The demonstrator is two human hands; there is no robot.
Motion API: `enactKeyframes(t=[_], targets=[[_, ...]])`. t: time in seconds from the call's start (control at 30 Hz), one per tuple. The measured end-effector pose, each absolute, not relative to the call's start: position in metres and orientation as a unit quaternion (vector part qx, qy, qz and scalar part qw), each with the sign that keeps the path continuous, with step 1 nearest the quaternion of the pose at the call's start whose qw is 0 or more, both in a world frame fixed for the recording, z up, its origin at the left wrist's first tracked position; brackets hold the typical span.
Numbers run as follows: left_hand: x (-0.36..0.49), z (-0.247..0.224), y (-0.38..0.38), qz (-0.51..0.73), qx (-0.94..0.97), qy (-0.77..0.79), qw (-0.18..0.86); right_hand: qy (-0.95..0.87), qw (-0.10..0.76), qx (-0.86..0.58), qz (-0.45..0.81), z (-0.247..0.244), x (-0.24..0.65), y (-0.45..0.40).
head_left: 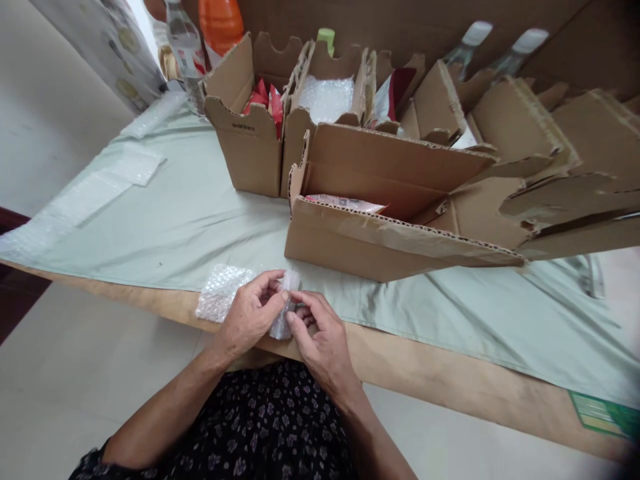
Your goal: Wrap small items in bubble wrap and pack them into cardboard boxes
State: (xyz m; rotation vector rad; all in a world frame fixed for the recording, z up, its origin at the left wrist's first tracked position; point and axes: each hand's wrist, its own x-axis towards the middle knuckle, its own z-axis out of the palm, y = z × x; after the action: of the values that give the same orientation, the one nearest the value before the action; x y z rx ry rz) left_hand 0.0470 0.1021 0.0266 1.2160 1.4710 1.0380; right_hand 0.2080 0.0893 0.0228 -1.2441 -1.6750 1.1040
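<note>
Near the table's front edge, my left hand [253, 313] and my right hand [317, 330] pinch a small rolled piece of bubble wrap [281, 325] from either side, fingers curled around its upper part. Whether anything is inside the roll cannot be seen. A flat bubble wrap sheet [219, 293] lies partly under and to the left of my left hand, at the table edge. Just beyond my hands stands a long open cardboard box [370, 243] with a red and white packet [345, 203] inside.
Open cardboard bins [255, 150] stand in a row behind, holding red packets [265, 100] and bubble wrap [327, 99]. Bottles [185, 50] rise at the back. More bubble wrap strips [95, 193] lie at left on the pale green cloth [190, 220]. The wooden table edge [425, 357] faces me.
</note>
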Motion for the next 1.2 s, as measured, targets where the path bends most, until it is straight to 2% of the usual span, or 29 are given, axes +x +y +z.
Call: enactKeyframes(t=[0.07,0.23,0.4,0.6,0.73,0.9,1.2], targets=[[0.046,0.027,0.102,0.411,0.529,0.610,0.424,-0.671,0.371,-0.489,0.415,0.020,0.207,0.091],[0.042,0.027,0.101,0.390,0.649,0.609,0.238,-0.708,0.353,-0.488,0.370,0.012,0.201,0.093],[0.035,0.022,0.098,0.369,0.679,0.610,0.173,-0.708,0.353,-0.492,0.364,0.012,0.206,0.094],[0.032,0.017,0.096,0.376,0.672,0.625,0.131,-0.665,0.327,-0.563,0.366,0.018,0.214,0.099],[0.031,0.013,0.099,0.381,0.669,0.626,0.125,-0.672,0.287,-0.572,0.373,0.023,0.202,0.107],[0.033,0.014,0.096,0.373,0.675,0.620,0.147,-0.673,0.287,-0.560,0.388,0.026,0.195,0.107],[0.063,0.035,0.078,0.420,0.648,0.524,0.359,-0.620,0.414,-0.544,0.385,0.049,0.225,0.090]])
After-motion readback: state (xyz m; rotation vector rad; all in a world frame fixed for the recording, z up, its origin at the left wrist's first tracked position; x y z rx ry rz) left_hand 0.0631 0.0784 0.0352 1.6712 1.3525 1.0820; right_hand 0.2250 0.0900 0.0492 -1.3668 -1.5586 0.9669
